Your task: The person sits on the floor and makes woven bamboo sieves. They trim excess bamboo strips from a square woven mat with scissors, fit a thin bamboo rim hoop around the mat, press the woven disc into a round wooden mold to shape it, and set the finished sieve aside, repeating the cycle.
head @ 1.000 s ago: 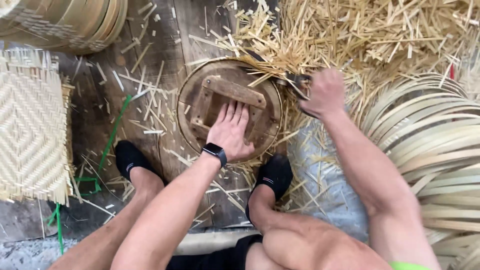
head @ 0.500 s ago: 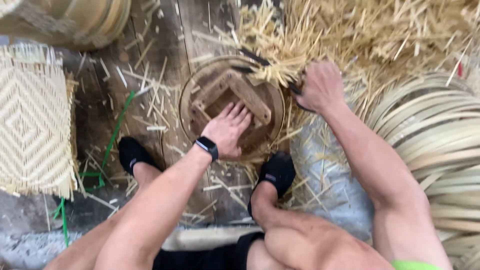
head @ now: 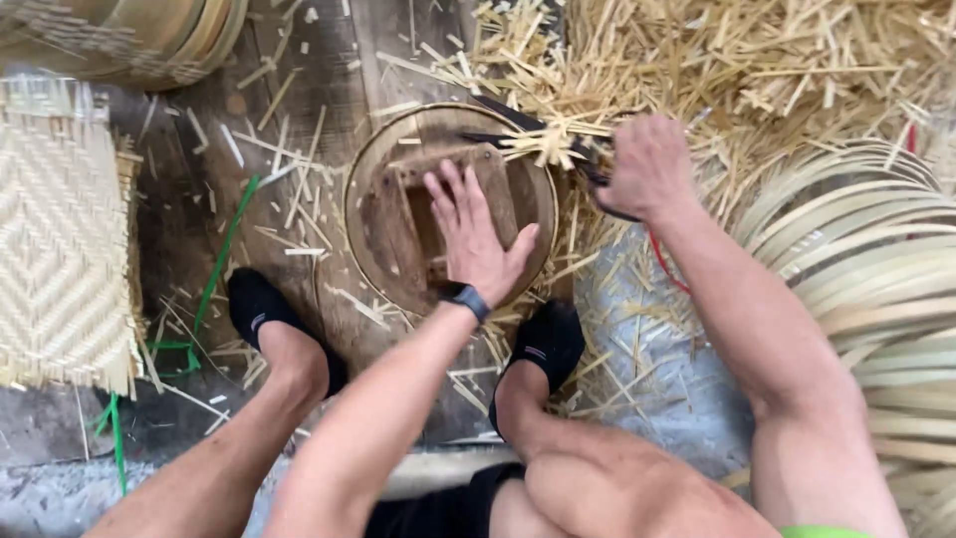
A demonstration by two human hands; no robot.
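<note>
Here you pin the round wooden form [head: 398, 169] with one hand and cut with the other.

Your left hand [head: 478, 234] lies flat on the block at the middle of the form, fingers [head: 448, 189] spread wide and released, gripping nothing; pressing down this way likely keeps the form from turning on the floor between your feet. Your right hand [head: 647, 164] is clenched around dark shears [head: 518, 130] at the form's far right rim, blades crossing a bundle of straw-coloured strips [head: 548, 147], seemingly to trim the ends. A woven mat [head: 60, 249] lies left; curved bamboo strips [head: 876, 269] are stacked right.
</note>
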